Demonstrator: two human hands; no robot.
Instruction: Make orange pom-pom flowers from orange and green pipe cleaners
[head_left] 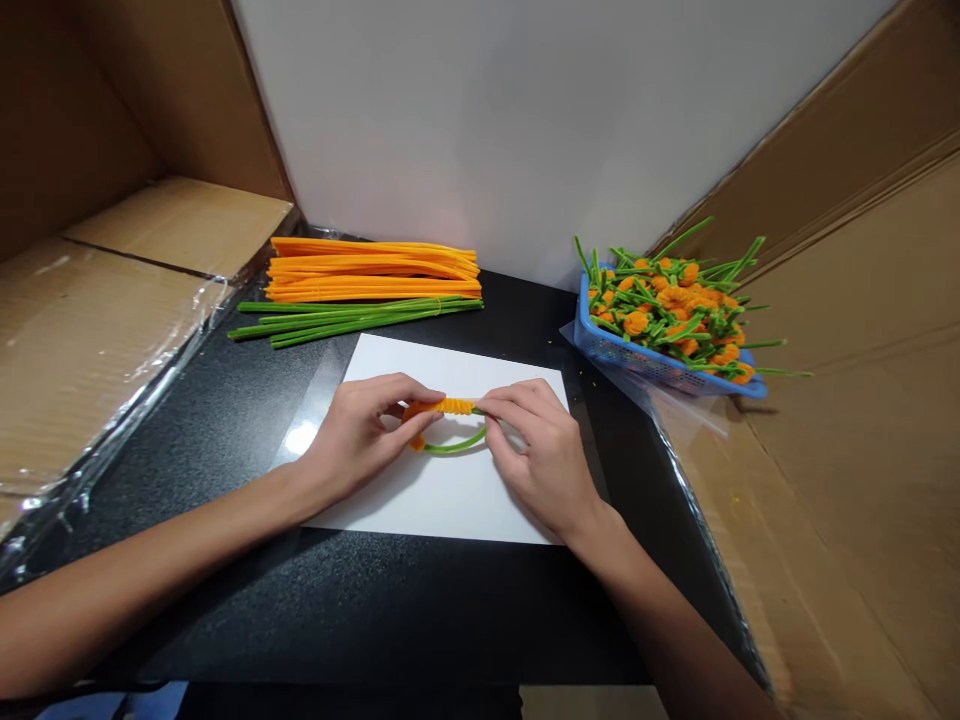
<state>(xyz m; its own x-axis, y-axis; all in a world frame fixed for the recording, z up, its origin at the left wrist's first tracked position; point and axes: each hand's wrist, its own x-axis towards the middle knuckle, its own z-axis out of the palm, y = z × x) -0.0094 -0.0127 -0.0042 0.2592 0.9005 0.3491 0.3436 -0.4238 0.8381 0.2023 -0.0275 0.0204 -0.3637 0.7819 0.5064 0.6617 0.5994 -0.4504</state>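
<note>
The orange coil's (456,406) straight part runs sideways between both hands, the left hand (366,425) pinching the coil, the right hand (541,450) pinching the green stem (452,449) beside its end.

From my remote seat I take this for a makeshift handcraft workspace: plain cardboard (862,420) flanks a black speckled desk (450,620), a pale wall (525,120) backs it, and I see bundled orange stems (375,270), green stems (352,322), a white sheet (450,505) and a blue basket (619,350) heaped with fuzzy orange-and-green pieces (675,300).
</note>
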